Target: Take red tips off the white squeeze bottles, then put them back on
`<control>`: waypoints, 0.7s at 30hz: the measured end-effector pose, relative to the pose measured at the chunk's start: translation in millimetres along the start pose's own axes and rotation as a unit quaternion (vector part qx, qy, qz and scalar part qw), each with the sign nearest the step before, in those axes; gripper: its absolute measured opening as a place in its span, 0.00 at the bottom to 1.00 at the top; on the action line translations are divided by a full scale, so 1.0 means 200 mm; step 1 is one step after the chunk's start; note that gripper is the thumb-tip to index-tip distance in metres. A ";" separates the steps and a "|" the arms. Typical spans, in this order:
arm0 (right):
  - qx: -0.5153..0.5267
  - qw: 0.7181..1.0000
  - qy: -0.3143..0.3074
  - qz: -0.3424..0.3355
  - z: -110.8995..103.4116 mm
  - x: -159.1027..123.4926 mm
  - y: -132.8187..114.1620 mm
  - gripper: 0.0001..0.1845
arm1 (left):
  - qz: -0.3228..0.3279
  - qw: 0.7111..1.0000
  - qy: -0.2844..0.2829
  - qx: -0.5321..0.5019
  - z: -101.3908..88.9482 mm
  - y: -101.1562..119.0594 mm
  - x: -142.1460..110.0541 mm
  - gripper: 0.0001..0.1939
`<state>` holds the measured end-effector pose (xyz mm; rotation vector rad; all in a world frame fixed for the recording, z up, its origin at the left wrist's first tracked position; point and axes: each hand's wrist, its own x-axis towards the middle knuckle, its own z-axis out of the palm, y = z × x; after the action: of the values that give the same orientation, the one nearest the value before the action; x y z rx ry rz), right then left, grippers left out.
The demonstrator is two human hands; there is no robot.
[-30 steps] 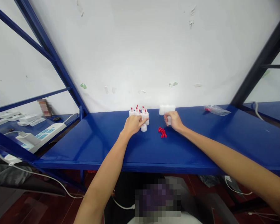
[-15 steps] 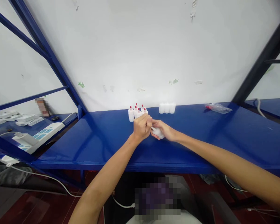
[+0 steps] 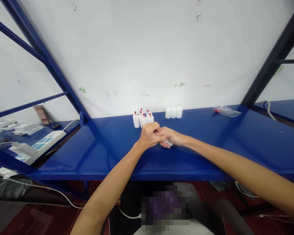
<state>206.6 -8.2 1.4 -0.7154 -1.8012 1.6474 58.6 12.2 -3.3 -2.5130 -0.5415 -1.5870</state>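
My right hand (image 3: 172, 135) is wrapped around a small white squeeze bottle (image 3: 169, 142), most of it hidden by the fingers. My left hand (image 3: 149, 134) is closed right against the right one, at the bottle's nozzle end. Whatever sits inside the left fingers is hidden. Just behind the left hand, several white bottles with red-tipped nozzles (image 3: 136, 120) stand upright in a cluster. Farther back, to the right, a row of white bottles without red tips (image 3: 173, 112) stands by the wall.
The blue table (image 3: 107, 140) meets a white wall. A clear plastic bag with something red in it (image 3: 226, 111) lies at the back right. A white power strip (image 3: 45, 143) and white boxes (image 3: 28, 125) are on the left, past the blue frame (image 3: 61, 78).
The right fingers have moved over the bottle's nozzle and against the left hand, covering more of the bottle. The view has shifted slightly.
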 end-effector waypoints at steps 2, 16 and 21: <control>0.014 1.000 0.025 0.002 0.00 0.00 0.00 0.16 | 0.000 1.000 -0.005 0.001 0.01 0.01 0.00 0.27; -0.095 0.987 0.107 -0.075 -0.04 0.03 0.04 0.16 | -0.035 0.998 -0.036 -0.024 0.01 -0.07 -0.02 0.25; -0.075 0.981 0.144 -0.107 -0.10 0.01 0.00 0.19 | -0.137 0.989 0.053 -0.023 -0.06 -0.12 0.00 0.26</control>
<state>219.5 6.5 2.7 -0.7524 -1.7361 1.2121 39.1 31.1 0.4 -2.4528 -0.8781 -1.8316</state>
